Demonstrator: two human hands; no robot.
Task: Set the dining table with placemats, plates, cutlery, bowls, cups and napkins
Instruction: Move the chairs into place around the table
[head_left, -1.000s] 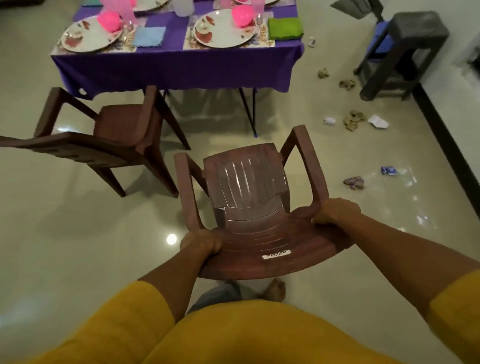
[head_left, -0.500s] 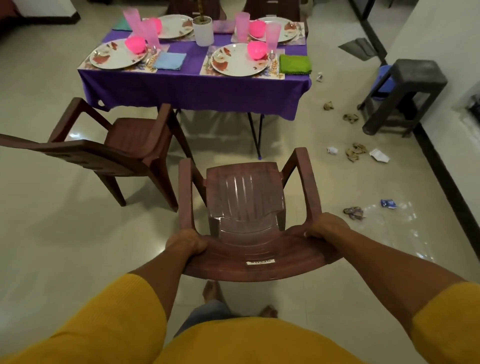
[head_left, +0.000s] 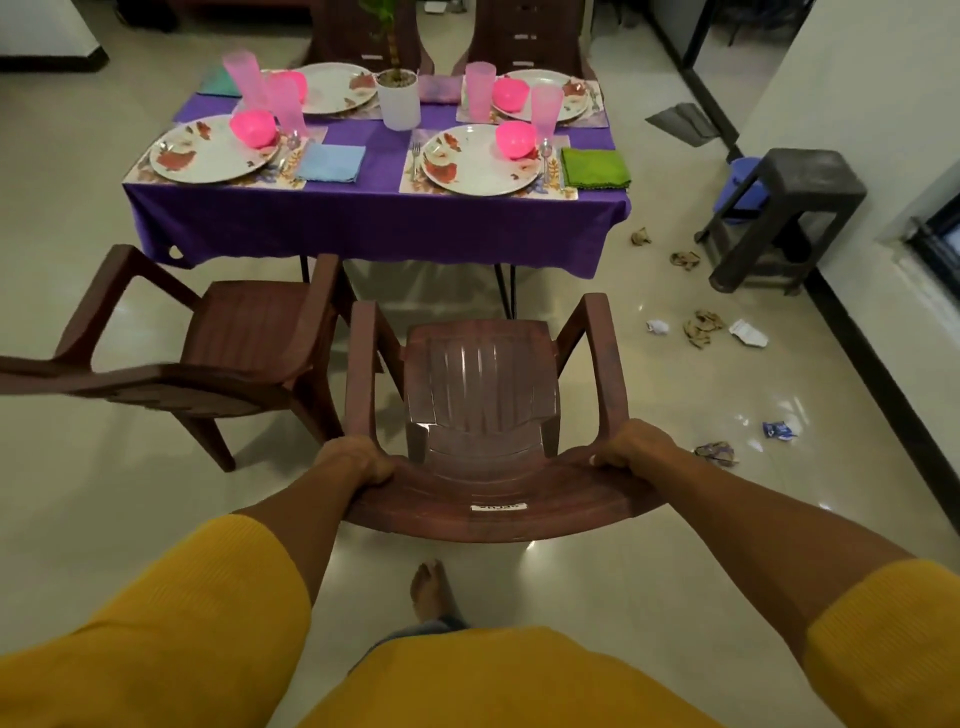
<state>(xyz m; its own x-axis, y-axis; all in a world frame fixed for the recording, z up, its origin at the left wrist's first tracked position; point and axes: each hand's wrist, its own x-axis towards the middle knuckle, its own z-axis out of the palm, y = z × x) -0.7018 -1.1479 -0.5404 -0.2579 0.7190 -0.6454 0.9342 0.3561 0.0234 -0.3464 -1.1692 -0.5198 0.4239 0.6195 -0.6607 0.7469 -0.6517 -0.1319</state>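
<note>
Purple-clothed table (head_left: 374, 218) in the upper half of the frame looked pretty much done, 4 settings laid, while left hand (head_left: 358, 460) and right hand (head_left: 631, 447) both gripped the brown chair (head_left: 483, 395) backrest, probably the last bit.

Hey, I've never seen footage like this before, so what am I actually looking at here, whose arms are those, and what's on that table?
This is a single picture from a camera worn on a person's head, looking forward and down. No machine is involved: the arms in yellow sleeves are the wearer's own. The left hand and right hand each grip the top of the backrest of a brown plastic chair, which faces a table under a purple tablecloth. A second chair stands beside it. The table holds four floral plates on placemats, with pink bowls, pink cups, cutlery, folded napkins such as the green napkin, and a potted plant. Scraps of litter lie on the floor to the right.
</note>
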